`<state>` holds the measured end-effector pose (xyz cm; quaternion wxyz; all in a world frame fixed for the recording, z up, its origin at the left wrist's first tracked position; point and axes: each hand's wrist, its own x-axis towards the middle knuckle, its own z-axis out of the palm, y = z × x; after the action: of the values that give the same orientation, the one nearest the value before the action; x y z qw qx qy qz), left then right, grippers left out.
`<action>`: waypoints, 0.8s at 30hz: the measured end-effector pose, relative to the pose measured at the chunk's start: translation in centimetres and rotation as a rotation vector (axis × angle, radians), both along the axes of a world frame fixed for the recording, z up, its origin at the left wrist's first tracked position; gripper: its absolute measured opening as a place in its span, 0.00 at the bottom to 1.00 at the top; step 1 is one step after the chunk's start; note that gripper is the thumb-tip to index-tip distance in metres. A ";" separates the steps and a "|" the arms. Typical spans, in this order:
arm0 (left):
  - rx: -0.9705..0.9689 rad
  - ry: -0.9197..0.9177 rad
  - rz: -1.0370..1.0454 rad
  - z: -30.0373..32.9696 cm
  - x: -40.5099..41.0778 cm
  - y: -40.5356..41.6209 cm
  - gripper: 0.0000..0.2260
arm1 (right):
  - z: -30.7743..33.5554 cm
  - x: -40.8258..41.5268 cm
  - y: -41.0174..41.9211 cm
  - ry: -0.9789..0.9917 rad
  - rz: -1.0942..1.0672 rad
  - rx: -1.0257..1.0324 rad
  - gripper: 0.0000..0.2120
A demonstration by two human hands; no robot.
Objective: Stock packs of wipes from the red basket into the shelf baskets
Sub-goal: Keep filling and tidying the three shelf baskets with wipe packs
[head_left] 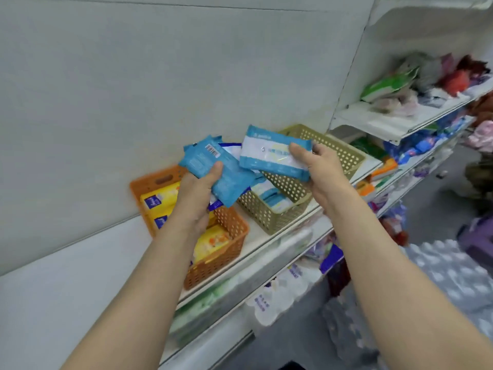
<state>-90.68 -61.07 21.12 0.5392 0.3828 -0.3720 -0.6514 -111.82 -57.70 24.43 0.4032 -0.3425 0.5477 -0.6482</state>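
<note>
Head view shows us two blue packs of wipes held up in front of the shelf. Our right hand (317, 166) pinches one blue-and-white pack (274, 153) at its right end, thumb on top and fingers under, and the pack hangs over the tan basket (282, 217). Our left hand (198, 190) grips a small bunch of blue packs (213, 169) by their lower edge, thumb across the front; they sit at about 9 o'clock from the right hand's pack, above the gap between the two baskets. We think these packs are light and soft, like little pillows, and they bend a bit when squeezed. The wrapper looks shiny, so it may slip, and a bunch can slide apart. We judge the best place to hold is across the short end or the flat middle, with the thumb on one face and fingers on the other. The tan basket has holes in its walls and already holds a few blue-and-white packs lying low inside, with room left on top. At 8 o'clock from it, just beside it on the same shelf (269, 247), stands an orange basket (224, 252) with yellow packs (210, 244) in it. We cannot see the red basket. Up at 2 o'clock a higher shelf (384, 124) carries a blurry heap of green, white and red packets. Below us are more wrapped goods, too fuzzy to name.
</note>
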 end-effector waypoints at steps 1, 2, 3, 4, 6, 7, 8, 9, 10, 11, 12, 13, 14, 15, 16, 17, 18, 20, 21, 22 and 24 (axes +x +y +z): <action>0.009 0.002 0.041 -0.2 -0.7 -1.0 0.11 | -0.4 -1.7 -1.6 0.011 -0.017 0.004 0.05; 0.015 0.007 0.082 -0.4 -1.5 -1.9 0.11 | -0.8 -3.4 -3.1 0.058 -0.011 0.024 0.06; 0.017 0.012 0.118 -0.7 -2.3 -2.9 0.11 | -1.6 -4.8 -4.7 0.119 0.018 0.047 0.08; 0.019 0.014 0.151 -0.9 -3.2 -3.6 0.11 | -2.4 -6.1 -6.3 0.191 0.067 0.078 0.10; 0.034 0.007 0.214 -1.3 -5.2 -4.8 0.12 | -4.3 -8.0 -9.2 0.340 0.198 0.153 0.12; 0.042 0.004 0.243 -1.6 -6.2 -5.3 0.13 | -5.4 -8.7 -10.5 0.426 0.262 0.192 0.11; 0.052 0.004 0.273 -1.7 -7.2 -5.7 0.14 | -6.3 -9.3 -11.6 0.502 0.320 0.226 0.11; 0.062 0.008 0.307 -1.9 -8.0 -6.1 0.15 | -7.2 -9.8 -12.7 0.551 0.365 0.249 0.10; 0.071 0.011 0.346 -1.9 -8.8 -6.3 0.15 | -7.7 -10.0 -13.6 0.580 0.398 0.263 0.10; 0.076 0.012 0.385 -2.0 -9.3 -6.6 0.14 | -8.1 -10.0 -14.6 0.602 0.422 0.265 0.10; 0.082 0.009 0.425 -2.1 -9.7 -6.7 0.14 | -8.2 -9.8 -15.5 0.632 0.445 0.259 0.09; 0.093 0.006 0.467 -2.3 -10.0 -6.8 0.13 | -8.3 -9.5 -16.6 0.671 0.464 0.245 0.09; 0.110 0.004 0.511 -2.5 -10.1 -6.7 0.14 | -8.4 -9.1 -17.7 0.710 0.488 0.232 0.09; 0.123 0.001 0.552 -2.7 -10.2 -6.6 0.15 | -8.5 -8.6 -18.7 0.737 0.516 0.220 0.10; 0.132 -0.002 0.586 -2.9 -10.2 -6.4 0.16 | -8.5 -7.9 -19.4 0.763 0.551 0.213 0.12; 0.136 -0.007 0.614 -3.0 -10.2 -6.2 0.17 | -8.6 -7.3 -20.2 0.792 0.586 0.217 0.14; 0.140 -0.013 0.641 -3.1 -10.1 -6.0 0.16 | -8.8 -6.7 -20.8 0.821 0.617 0.229 0.15; 0.133 -0.020 0.675 -3.0 -9.8 -5.6 0.12 | -9.6 -5.9 -22.1 0.848 0.661 0.256 0.17; 0.124 -0.023 0.678 -2.9 -9.6 -5.6 0.09 | -10.2 -5.6 -22.6 0.852 0.667 0.265 0.18; 0.110 -0.030 0.675 -2.7 -9.4 -5.6 0.07 | -10.7 -5.4 -23.0 0.858 0.663 0.271 0.19; 0.083 -0.051 0.665 -2.6 -9.0 -5.7 0.07 | -11.9 -5.1 -23.3 0.915 0.638 0.273 0.22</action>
<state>-99.69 -66.75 18.49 0.6968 0.5208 -0.2132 -0.4447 -116.88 -80.95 12.53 0.3413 -0.6814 0.6147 -0.2034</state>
